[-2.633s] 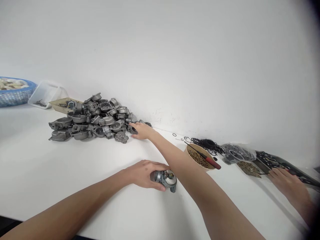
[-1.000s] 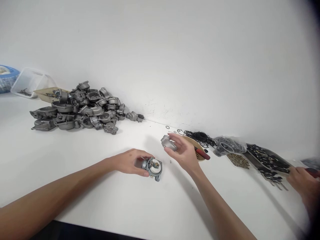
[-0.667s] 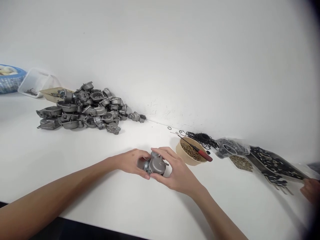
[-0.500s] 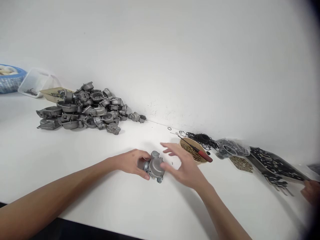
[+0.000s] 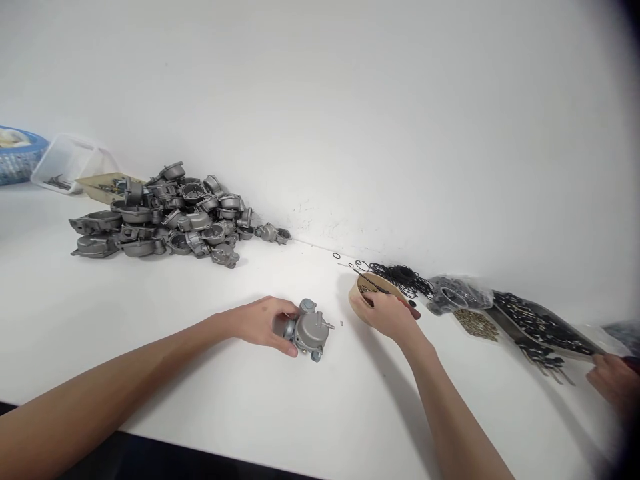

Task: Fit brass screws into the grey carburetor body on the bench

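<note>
My left hand (image 5: 267, 325) is wrapped round the side of a grey metal carburetor (image 5: 311, 330), which sits on the white table with its rounded cover up. A small spout sticks out of the cover to the right. My right hand (image 5: 390, 313) reaches into a round tan bowl (image 5: 356, 303) of small brass-coloured parts (image 5: 367, 289). Its fingers are bunched and dip inside, so their tips and anything between them are hidden. Across the bowl lies a screwdriver (image 5: 373, 283) with a red handle, partly behind this hand. A tiny part (image 5: 341, 323) lies between carburetor and bowl.
Many grey carburetor bodies (image 5: 195, 220) are heaped at the back left, near a clear plastic bin (image 5: 70, 163) and a blue basket (image 5: 23, 157). Black rubber rings (image 5: 403, 277), a bag (image 5: 457, 293) and a tray of black parts (image 5: 540, 327) lie right. Another person's hand (image 5: 613, 380) is at far right.
My right hand has left the carburetor's cover and moved right into the bowl, which now looks tipped and a little further left. My left hand keeps its hold on the carburetor.
</note>
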Action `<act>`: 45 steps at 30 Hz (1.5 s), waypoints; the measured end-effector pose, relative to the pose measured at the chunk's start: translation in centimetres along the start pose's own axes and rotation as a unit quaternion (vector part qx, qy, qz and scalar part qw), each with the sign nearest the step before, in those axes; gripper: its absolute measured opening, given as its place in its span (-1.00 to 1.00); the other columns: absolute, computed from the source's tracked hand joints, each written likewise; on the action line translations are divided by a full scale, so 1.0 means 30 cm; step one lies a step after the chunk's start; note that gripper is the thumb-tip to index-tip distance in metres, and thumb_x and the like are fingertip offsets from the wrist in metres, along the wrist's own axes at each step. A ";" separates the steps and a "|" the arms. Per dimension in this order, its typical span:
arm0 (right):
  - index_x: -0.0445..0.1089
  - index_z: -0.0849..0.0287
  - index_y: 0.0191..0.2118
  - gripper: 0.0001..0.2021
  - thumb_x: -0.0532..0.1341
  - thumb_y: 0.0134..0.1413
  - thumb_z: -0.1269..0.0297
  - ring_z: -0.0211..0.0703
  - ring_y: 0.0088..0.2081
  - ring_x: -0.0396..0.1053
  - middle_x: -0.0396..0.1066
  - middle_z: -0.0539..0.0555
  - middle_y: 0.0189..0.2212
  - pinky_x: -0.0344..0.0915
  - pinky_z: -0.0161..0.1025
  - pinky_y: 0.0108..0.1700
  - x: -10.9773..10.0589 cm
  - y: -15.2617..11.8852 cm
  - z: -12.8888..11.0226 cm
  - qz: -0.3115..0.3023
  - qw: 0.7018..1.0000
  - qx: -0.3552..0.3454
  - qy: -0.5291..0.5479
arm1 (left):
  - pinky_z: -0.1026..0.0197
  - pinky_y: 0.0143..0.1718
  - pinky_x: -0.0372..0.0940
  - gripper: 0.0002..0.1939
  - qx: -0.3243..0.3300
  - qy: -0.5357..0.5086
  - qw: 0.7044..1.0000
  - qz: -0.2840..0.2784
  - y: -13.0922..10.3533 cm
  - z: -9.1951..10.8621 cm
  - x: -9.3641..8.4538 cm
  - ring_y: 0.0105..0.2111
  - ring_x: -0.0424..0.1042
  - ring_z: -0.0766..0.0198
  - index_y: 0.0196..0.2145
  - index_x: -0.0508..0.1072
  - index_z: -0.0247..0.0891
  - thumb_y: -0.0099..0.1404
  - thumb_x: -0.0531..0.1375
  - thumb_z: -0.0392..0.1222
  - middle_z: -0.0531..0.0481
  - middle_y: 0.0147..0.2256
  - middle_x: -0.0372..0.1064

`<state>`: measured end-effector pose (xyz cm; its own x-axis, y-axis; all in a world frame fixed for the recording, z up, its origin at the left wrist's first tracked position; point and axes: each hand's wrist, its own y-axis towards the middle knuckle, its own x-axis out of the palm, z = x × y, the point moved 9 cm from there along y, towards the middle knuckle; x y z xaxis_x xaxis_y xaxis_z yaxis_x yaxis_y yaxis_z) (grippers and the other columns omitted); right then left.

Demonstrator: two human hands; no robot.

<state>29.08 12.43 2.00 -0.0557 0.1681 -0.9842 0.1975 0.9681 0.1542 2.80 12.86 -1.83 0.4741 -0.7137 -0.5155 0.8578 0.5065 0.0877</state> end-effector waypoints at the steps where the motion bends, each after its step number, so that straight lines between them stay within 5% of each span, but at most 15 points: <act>1: 0.36 0.21 -0.41 -0.60 0.18 0.32 -0.01 -0.34 -0.58 0.20 0.30 -0.09 -0.58 0.21 -0.34 -0.46 0.010 -0.001 0.000 -0.018 1.000 0.004 -0.001 | 0.16 -0.15 0.32 -0.41 0.000 0.000 1.000 0.000 0.000 0.001 0.000 -0.16 0.47 0.07 -0.09 0.55 -0.25 0.03 0.46 0.19 -0.07 -0.17 0.49; 6: 0.24 0.11 -0.61 -0.62 0.15 0.23 0.15 -0.24 -0.63 0.11 0.16 -0.03 -0.69 -0.09 -0.24 -0.56 0.011 -0.008 -0.008 -0.046 0.999 0.012 0.007 | 0.17 -0.16 0.31 -0.41 -0.002 -0.002 1.000 -0.006 -0.002 0.006 0.000 -0.16 0.47 0.06 -0.09 0.56 -0.24 0.03 0.46 0.18 -0.07 -0.19 0.49; 13: 0.20 0.09 -0.58 -0.71 0.18 0.13 0.20 -0.20 -0.62 0.15 0.14 -0.04 -0.68 -0.08 -0.26 -0.55 0.010 -0.018 -0.021 -0.060 0.998 0.018 0.009 | 0.19 -0.17 0.30 -0.43 -0.004 -0.007 1.000 -0.007 -0.002 0.005 -0.001 -0.17 0.47 0.07 -0.11 0.55 -0.24 0.03 0.45 0.18 -0.06 -0.19 0.49; 30: 0.17 0.04 -0.79 -0.63 0.23 -0.07 0.26 -0.28 -0.64 -0.11 -0.11 -0.07 -0.68 -0.26 -0.24 -0.59 -0.003 -0.010 0.012 -0.062 0.997 0.031 0.028 | 0.17 -0.13 0.32 -0.43 0.003 -0.010 1.000 -0.013 0.000 0.007 0.002 -0.13 0.48 0.06 -0.06 0.56 -0.23 0.06 0.45 0.15 -0.08 -0.15 0.50; 38: 0.21 0.01 -0.82 -0.61 0.26 -0.10 0.21 -0.23 -0.61 -0.01 -0.04 -0.03 -0.70 -0.14 -0.24 -0.60 -0.025 -0.016 0.010 -0.063 0.996 0.047 0.053 | 0.16 -0.12 0.32 -0.43 0.004 -0.011 1.000 -0.017 0.002 0.006 0.004 -0.13 0.48 0.06 -0.06 0.56 -0.23 0.06 0.46 0.14 -0.07 -0.15 0.51; 45: 0.42 0.07 -0.69 -0.56 0.22 0.07 -0.07 -0.13 -0.53 0.30 0.33 0.07 -0.63 0.13 -0.24 -0.57 -0.048 -0.008 0.029 -0.050 0.995 0.029 0.084 | 0.16 -0.13 0.33 -0.43 0.003 -0.010 1.000 -0.018 0.002 0.005 0.004 -0.14 0.48 0.06 -0.04 0.56 -0.22 0.07 0.46 0.13 -0.08 -0.14 0.51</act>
<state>29.97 11.80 3.30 -0.2396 0.1051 -0.9652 0.2392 0.9699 0.0462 2.93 12.74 -1.76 0.4474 -0.7407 -0.5011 0.8753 0.4776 0.0755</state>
